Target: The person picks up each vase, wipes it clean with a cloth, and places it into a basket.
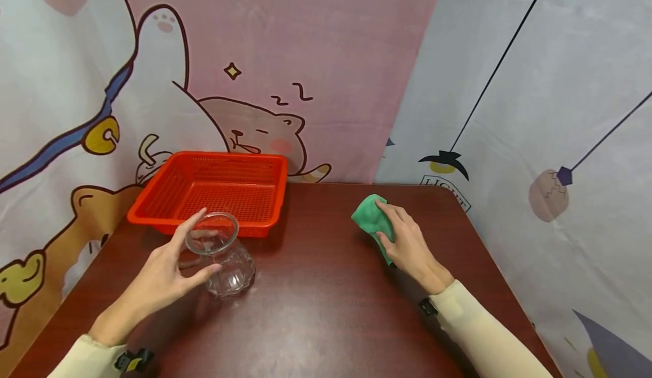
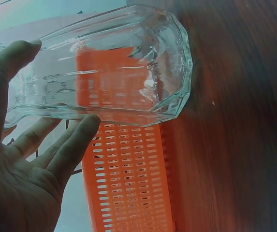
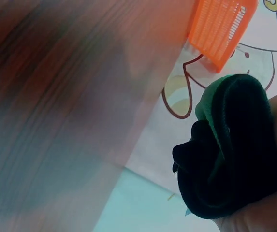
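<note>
A clear glass jar (image 1: 231,270) with a round rim and faceted sides stands on the table at left. My left hand (image 1: 160,273) is around it, with the thumb across the near side and fingers behind, partly seen through the glass. In the left wrist view the fingertips (image 2: 91,123) are right at the jar's side, the thumb near its neck. My right hand (image 1: 410,248) holds a folded green cloth (image 1: 370,215) between thumb and fingers, over the right part of the table. In the right wrist view the cloth (image 3: 235,145) looks dark and bunched, covering most of the fingers.
An orange-red plastic basket (image 1: 277,197) with slotted walls sits at the back left, just behind the jar. The dark brown wooden table (image 1: 316,304) meets a cartoon-printed fabric backdrop (image 1: 346,84) at the back and along both sides.
</note>
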### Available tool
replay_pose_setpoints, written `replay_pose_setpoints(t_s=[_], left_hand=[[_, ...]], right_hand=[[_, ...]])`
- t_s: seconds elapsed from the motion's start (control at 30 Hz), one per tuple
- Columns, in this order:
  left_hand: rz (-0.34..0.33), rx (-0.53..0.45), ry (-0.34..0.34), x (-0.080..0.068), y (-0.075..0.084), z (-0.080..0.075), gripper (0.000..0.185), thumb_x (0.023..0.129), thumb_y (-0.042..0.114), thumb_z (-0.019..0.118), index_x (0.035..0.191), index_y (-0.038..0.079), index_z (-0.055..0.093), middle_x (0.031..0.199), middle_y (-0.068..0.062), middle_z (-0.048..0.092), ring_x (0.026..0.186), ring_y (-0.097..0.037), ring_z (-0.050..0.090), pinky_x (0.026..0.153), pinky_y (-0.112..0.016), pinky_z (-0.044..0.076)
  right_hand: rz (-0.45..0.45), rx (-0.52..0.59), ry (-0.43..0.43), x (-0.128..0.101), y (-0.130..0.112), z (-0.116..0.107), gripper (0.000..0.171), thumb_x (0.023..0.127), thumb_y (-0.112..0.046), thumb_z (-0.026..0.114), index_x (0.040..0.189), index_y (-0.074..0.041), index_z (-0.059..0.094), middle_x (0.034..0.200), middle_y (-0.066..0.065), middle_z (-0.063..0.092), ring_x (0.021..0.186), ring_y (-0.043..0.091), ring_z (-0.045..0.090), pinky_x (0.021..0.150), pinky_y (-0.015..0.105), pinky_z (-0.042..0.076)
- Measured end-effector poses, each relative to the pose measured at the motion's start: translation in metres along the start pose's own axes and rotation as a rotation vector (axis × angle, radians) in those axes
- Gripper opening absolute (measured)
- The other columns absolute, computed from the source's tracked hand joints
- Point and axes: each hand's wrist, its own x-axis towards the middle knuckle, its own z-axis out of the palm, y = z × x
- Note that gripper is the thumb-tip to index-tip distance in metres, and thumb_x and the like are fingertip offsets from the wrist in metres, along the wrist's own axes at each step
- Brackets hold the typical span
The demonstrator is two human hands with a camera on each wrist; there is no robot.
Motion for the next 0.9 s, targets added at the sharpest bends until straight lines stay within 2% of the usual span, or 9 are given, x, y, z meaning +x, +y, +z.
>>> replay_pose_setpoints(t_s=[0.2,0.33,0.43,0.53,0.63,0.73,0.9], left_hand=[[-0.001,0.06,0.012,-0.002,0.0,0.0,0.13,0.085,0.026,0.108,0.186,0.033,0.026,0.141,-0.001,0.084,0.09,-0.007,0.066,0.075,-0.028,0.05],[-0.003,0.059,0.006,-0.001,-0.001,0.0,0.13,0.086,0.026,0.108,0.186,0.033,0.026,0.14,-0.003,0.084,0.081,-0.008,0.062,0.073,-0.029,0.048],[0.002,0.045,0.004,0.0,-0.002,0.001,0.129,0.086,0.025,0.107,0.186,0.033,0.026,0.14,-0.004,0.084,0.083,-0.009,0.063,0.071,-0.026,0.047],[0.013,0.033,0.005,0.001,-0.002,0.003,0.128,0.086,0.024,0.107,0.186,0.032,0.027,0.141,-0.002,0.083,0.091,-0.008,0.068,0.073,-0.021,0.047],[0.016,0.034,0.005,0.001,-0.002,0.003,0.129,0.086,0.024,0.107,0.186,0.032,0.026,0.142,0.001,0.083,0.103,-0.005,0.074,0.085,-0.01,0.049],[0.014,0.051,0.007,0.001,-0.001,0.002,0.129,0.086,0.026,0.107,0.186,0.032,0.026,0.142,0.003,0.083,0.109,-0.003,0.076,0.1,-0.004,0.045],[0.019,0.056,0.009,0.001,0.0,0.001,0.128,0.086,0.026,0.107,0.186,0.032,0.027,0.142,0.0,0.083,0.098,-0.003,0.072,0.081,-0.02,0.051]], right_hand=[[-0.036,0.023,0.004,0.001,-0.013,0.003,0.083,0.098,0.001,0.091,0.173,-0.008,0.054,0.158,0.025,0.066,0.14,0.046,0.07,0.111,0.065,0.063],[-0.068,0.038,0.007,-0.001,-0.022,0.005,0.084,0.097,0.001,0.091,0.172,-0.008,0.055,0.158,0.024,0.065,0.139,0.045,0.071,0.11,0.063,0.064],[-0.092,0.048,0.008,-0.003,-0.027,0.007,0.085,0.097,0.002,0.092,0.172,-0.009,0.055,0.159,0.023,0.065,0.14,0.043,0.071,0.109,0.061,0.065],[-0.111,0.057,0.004,-0.004,-0.033,0.007,0.086,0.097,0.001,0.093,0.173,-0.01,0.055,0.16,0.022,0.064,0.141,0.043,0.071,0.109,0.06,0.066],[-0.129,0.062,-0.001,-0.003,-0.04,0.007,0.086,0.097,0.001,0.093,0.173,-0.011,0.054,0.161,0.021,0.063,0.143,0.041,0.07,0.111,0.059,0.065],[-0.15,0.064,-0.009,-0.002,-0.048,0.008,0.086,0.097,0.0,0.093,0.173,-0.011,0.054,0.161,0.019,0.063,0.145,0.04,0.068,0.114,0.058,0.065],[-0.187,0.065,-0.027,-0.001,-0.057,0.01,0.085,0.097,-0.002,0.093,0.172,-0.011,0.055,0.162,0.018,0.063,0.148,0.038,0.067,0.116,0.056,0.064]])
